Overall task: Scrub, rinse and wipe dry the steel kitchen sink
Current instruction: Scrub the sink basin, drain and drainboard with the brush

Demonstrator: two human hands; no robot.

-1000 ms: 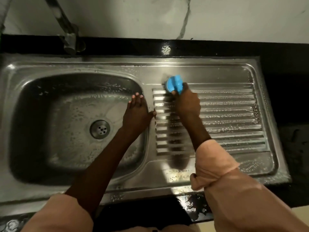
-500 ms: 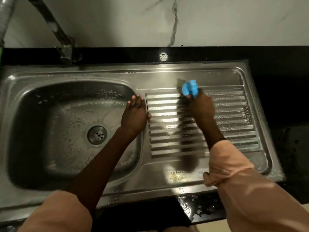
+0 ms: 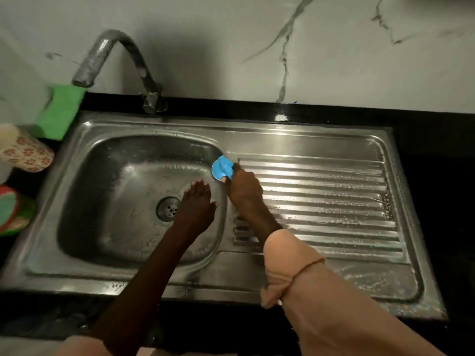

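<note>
**Clerk:** Black stone counter (image 3: 437, 140), white veined wall behind. Item one, nearest the camera?

**Checker:** Two forearms reaching in from the bottom edge. A peach sleeve (image 3: 290, 263) is bunched up on the right arm.

**Clerk:** Item two?

**Checker:** Steel sink (image 3: 257, 273), set into the counter. Basin at left, ribbed drainboard (image 3: 334, 209) at right, both wet with scattered suds. Round drain (image 3: 168, 209) in the basin floor.

**Clerk:** Left hand?

**Checker:** Left hand (image 3: 196, 209), flat over the right side of the basin beside the drain, fingers straight and close together, thumb out towards the basin's right rim. It holds nothing. Whether the palm touches the steel, cannot tell.

**Clerk:** Right hand?

**Checker:** Right hand (image 3: 244, 188), fingers curled round a blue scrubber (image 3: 222, 168). The scrubber sits at the basin's far right corner, where the rim meets the first ribs of the drainboard, and seems pressed against the steel.

**Clerk:** Further back?

**Checker:** Curved metal tap (image 3: 118, 60), mounted behind the basin, its spout pointing left. Green sponge (image 3: 60, 111) on the counter at the sink's far left corner.

**Clerk:** Left margin?

**Checker:** Flower-patterned container (image 3: 25, 150), lying tilted; below it a red and green object (image 3: 12, 209), partly cut off and too blurred to name.
</note>
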